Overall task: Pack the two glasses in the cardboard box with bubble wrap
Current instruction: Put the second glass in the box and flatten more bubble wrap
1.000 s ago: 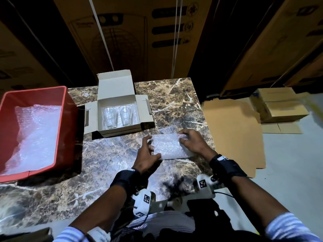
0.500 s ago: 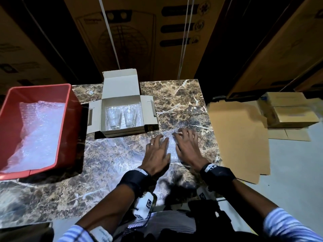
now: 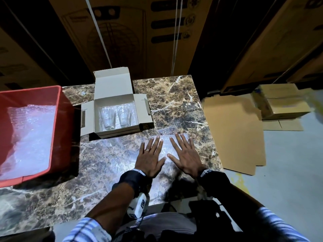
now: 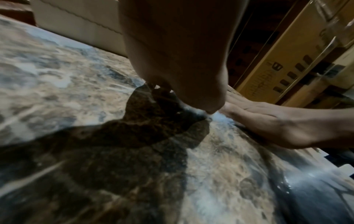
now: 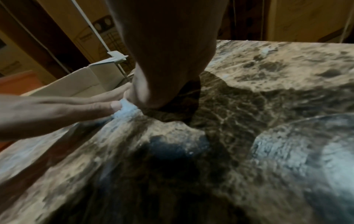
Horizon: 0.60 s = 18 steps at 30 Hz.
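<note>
An open white cardboard box (image 3: 111, 130) stands at the back of the marble table (image 3: 174, 105), its lid and side flaps spread. Two clear glasses (image 3: 108, 117) (image 3: 124, 116) stand side by side inside it. A clear sheet of bubble wrap (image 3: 166, 145) lies flat on the table just right of the box's front. My left hand (image 3: 150, 154) and right hand (image 3: 185, 152) press flat on the sheet with straight, spread fingers, thumbs almost meeting. In the right wrist view a white bit of the wrap (image 5: 127, 110) shows between the two thumbs.
A red plastic bin (image 3: 59, 130) holding more bubble wrap (image 3: 29, 137) sits at the table's left. Flattened cardboard (image 3: 234, 133) and small brown boxes (image 3: 281, 102) lie on the floor to the right. Large cartons stand behind the table.
The hands held the folded wrap by its ends a second ago. They laid it down and now press it flat, fingers spread wider and hands further apart.
</note>
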Available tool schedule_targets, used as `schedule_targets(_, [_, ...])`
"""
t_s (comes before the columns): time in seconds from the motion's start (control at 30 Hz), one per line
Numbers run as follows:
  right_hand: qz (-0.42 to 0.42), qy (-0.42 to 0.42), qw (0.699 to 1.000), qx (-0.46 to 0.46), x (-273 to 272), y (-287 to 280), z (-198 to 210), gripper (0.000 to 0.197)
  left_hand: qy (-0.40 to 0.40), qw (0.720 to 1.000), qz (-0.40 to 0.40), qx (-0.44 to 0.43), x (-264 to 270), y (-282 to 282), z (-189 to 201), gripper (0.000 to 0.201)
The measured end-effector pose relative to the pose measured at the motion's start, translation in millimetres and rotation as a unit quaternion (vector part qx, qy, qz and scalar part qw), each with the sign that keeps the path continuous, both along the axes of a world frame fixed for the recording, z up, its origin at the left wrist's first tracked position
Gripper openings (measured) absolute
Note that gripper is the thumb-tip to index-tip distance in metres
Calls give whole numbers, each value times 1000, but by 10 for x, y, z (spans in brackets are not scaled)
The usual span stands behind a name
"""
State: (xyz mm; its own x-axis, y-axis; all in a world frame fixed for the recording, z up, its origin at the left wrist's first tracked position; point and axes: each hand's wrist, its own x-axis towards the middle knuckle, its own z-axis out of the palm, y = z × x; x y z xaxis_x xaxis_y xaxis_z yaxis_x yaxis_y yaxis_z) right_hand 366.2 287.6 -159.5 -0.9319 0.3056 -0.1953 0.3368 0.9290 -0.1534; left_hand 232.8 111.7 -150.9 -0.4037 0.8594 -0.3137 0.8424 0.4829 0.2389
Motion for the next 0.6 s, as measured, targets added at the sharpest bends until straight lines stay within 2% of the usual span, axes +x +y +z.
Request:
schedule_targets(0.3, [-36,-44,998,-1,108,176,54,88,-2,999,35,3,-58,-207,28,85])
schedule_targets(0.4, [-44,-15,998,-42,140,176,167,87,-44,997,44,51,-34,-205,105,86])
schedule_targets(0.5, [16,48,996,-68,159,184,290,78,-49,990,49,127,-18,-194,199,80])
schedule_targets(0.6, [109,79,990,-45,175,166,307,57,-35,983,34,179,3,-145,256,64])
